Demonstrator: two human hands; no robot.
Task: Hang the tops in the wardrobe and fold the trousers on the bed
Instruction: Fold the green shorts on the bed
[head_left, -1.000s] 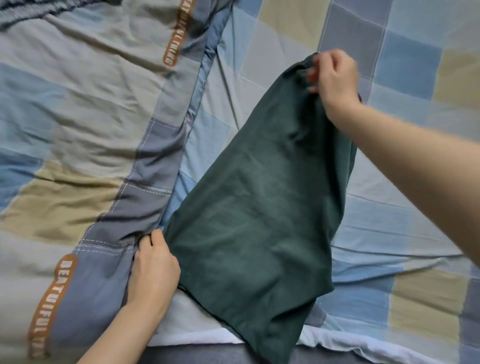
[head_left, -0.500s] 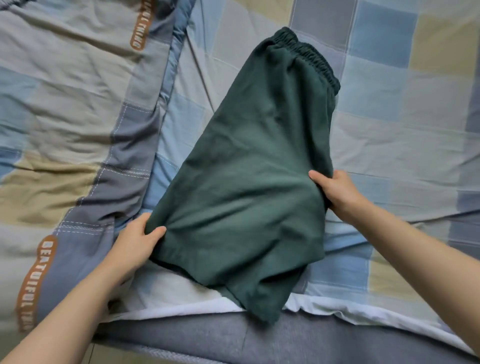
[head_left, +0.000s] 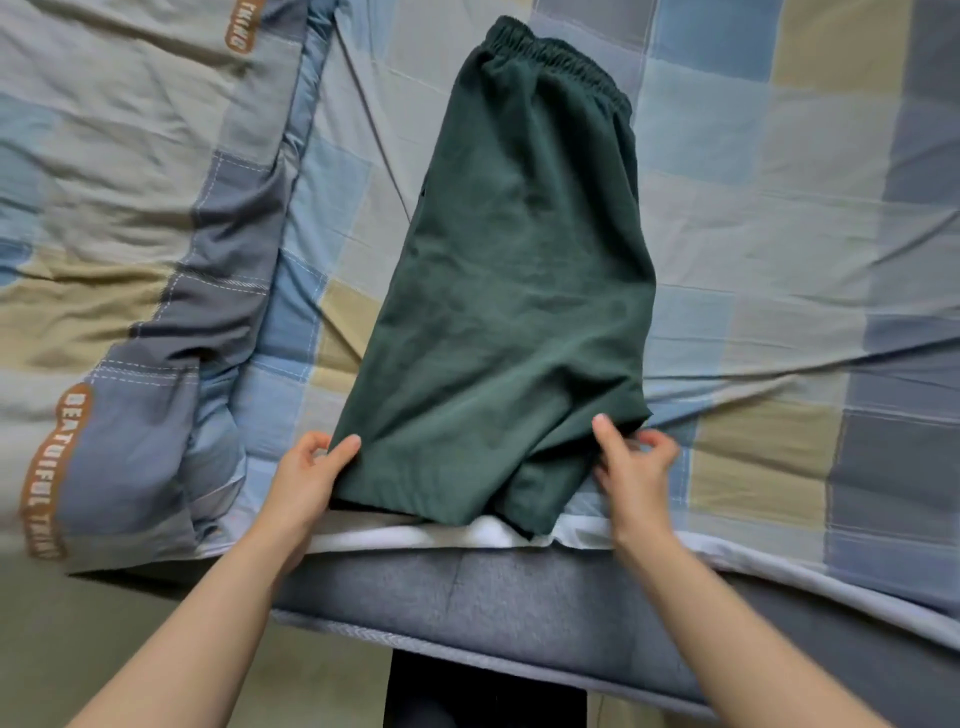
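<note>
so both hands sit at the near hem: left hand (head_left: 306, 480) pinches the left corner, right hand (head_left: 631, 467) pinches the right one. green shorts (head_left: 519, 291) lie flat on the bed (head_left: 779, 234), long axis running straight away, waistband (head_left: 556, 57) farthest. next fold likely hem up toward waistband

A checked sheet (head_left: 779, 218) in blue, grey and tan covers the bed — a rumpled quilt (head_left: 119, 208) at left, grey mattress edge (head_left: 519, 592) below.
</note>
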